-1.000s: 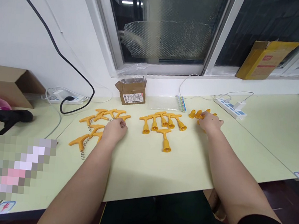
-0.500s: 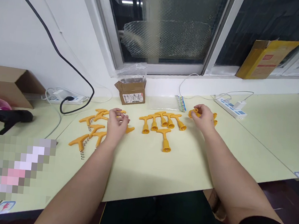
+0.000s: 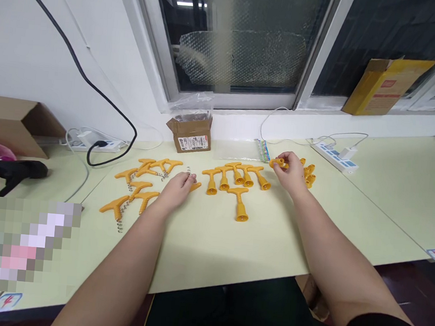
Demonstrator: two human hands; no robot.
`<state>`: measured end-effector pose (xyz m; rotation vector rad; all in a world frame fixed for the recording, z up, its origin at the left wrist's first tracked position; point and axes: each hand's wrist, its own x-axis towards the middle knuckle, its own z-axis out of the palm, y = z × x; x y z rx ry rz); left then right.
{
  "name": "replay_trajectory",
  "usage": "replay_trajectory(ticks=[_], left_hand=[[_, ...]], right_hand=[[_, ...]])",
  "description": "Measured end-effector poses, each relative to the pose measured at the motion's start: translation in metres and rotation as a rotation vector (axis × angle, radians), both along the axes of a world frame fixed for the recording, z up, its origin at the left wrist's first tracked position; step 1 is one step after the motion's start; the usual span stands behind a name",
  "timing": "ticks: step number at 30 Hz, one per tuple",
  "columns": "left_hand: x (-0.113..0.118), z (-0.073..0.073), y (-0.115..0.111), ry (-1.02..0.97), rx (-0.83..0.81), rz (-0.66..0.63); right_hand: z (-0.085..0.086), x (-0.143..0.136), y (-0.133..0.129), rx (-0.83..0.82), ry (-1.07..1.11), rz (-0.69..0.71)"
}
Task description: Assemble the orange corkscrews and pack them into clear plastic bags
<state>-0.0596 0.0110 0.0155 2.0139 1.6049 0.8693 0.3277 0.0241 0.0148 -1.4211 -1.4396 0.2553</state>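
Observation:
My left hand (image 3: 176, 192) is closed around a yellow-handled corkscrew (image 3: 195, 186), its metal spiral pointing up past the fingertips. Between the fingers of my right hand (image 3: 291, 176) is a hollow yellow plastic sleeve (image 3: 277, 162). More yellow sleeves (image 3: 309, 176) lie in a small pile just right of that hand. To the left, several loose corkscrews (image 3: 115, 205) with bare spirals are spread over the table (image 3: 210, 248). Between my hands stands a row of corkscrews with sleeves over their spirals (image 3: 224, 179); one more sleeved corkscrew (image 3: 241, 205) lies in front.
Against the wall sit a small open cardboard box (image 3: 193, 134), a clear plastic bag (image 3: 237, 150) and a power strip (image 3: 336, 157). At the left are another power strip (image 3: 108, 146), a black cable (image 3: 126, 117) and a larger carton (image 3: 11, 122).
My left hand has moved right and lower, and a corkscrew's spiral now shows upright at its fingers. My right hand has shifted slightly left with the sleeve, away from the pile.

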Motion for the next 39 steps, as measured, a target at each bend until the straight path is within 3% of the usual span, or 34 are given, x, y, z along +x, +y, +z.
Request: replay_trajectory(ticks=[4, 8, 11, 14, 19, 23, 26, 32, 39], left_hand=[[0.000, 0.000, -0.002, -0.014, -0.038, 0.032], [0.002, 0.000, -0.002, -0.291, -0.059, 0.159], [0.006, 0.002, -0.003, -0.444, -0.071, 0.161], [0.011, 0.008, -0.010, -0.427, -0.093, 0.041], [0.021, 0.024, -0.029, -0.421, -0.240, -0.347], [0.026, 0.030, -0.036, -0.411, -0.400, -0.480], [0.028, 0.028, -0.035, -0.453, -0.466, -0.455], [0.032, 0.020, -0.029, -0.533, -0.358, -0.341], [0.032, 0.017, -0.026, -0.543, -0.313, -0.355]], right_hand=[[-0.003, -0.002, 0.002, -0.031, -0.006, -0.005], [-0.008, -0.004, 0.004, -0.028, 0.028, -0.001], [-0.007, -0.007, 0.002, -0.020, 0.074, 0.004], [-0.003, -0.013, -0.002, -0.061, 0.064, 0.042], [0.002, -0.025, -0.009, -0.020, 0.041, 0.144], [0.004, -0.033, -0.014, -0.080, 0.159, 0.281], [0.007, -0.039, -0.018, -0.110, 0.239, 0.382], [0.008, -0.048, -0.022, -0.182, 0.342, 0.558], [0.007, -0.056, -0.030, -0.237, 0.348, 0.729]])
